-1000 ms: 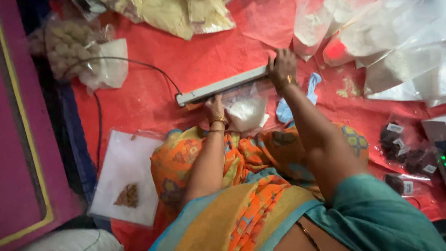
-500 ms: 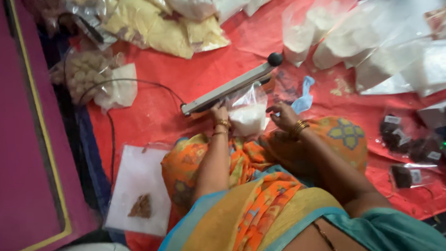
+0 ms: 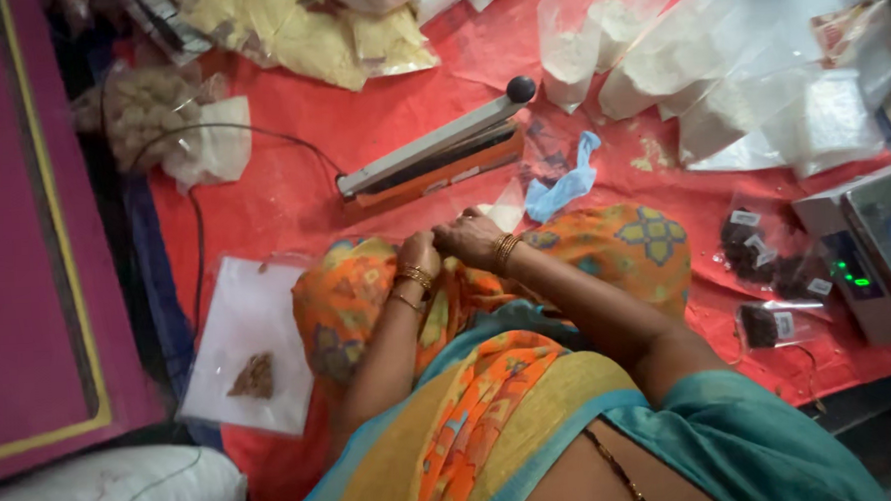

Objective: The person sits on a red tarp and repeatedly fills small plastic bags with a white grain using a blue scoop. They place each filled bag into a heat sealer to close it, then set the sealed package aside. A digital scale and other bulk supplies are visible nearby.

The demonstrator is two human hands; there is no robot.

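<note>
I sit on a red mat (image 3: 293, 197) with both hands together over my lap. My left hand (image 3: 419, 257) and my right hand (image 3: 472, 236) meet at a small clear pouch (image 3: 507, 210) with white powder in it, and their fingers are closed on its near edge. The hands hide most of the pouch. Just beyond them lies a long heat sealer (image 3: 432, 159) with an orange base, its arm with a black knob (image 3: 521, 88) lifted. A crumpled blue scrap (image 3: 565, 185) lies to the right of the pouch.
Bags of white powder (image 3: 658, 66) lie at the back right, bags of yellow powder (image 3: 306, 31) at the back. A weighing scale (image 3: 876, 247) and small dark packets (image 3: 766, 252) sit at the right. A flat bag with brown bits (image 3: 256, 374), a maroon board (image 3: 25, 249) and a white sack (image 3: 105, 491) are at the left.
My right hand left the sealer's arm and came back to my lap. The sealer's arm rose. The pouch moved from under the sealer toward my lap.
</note>
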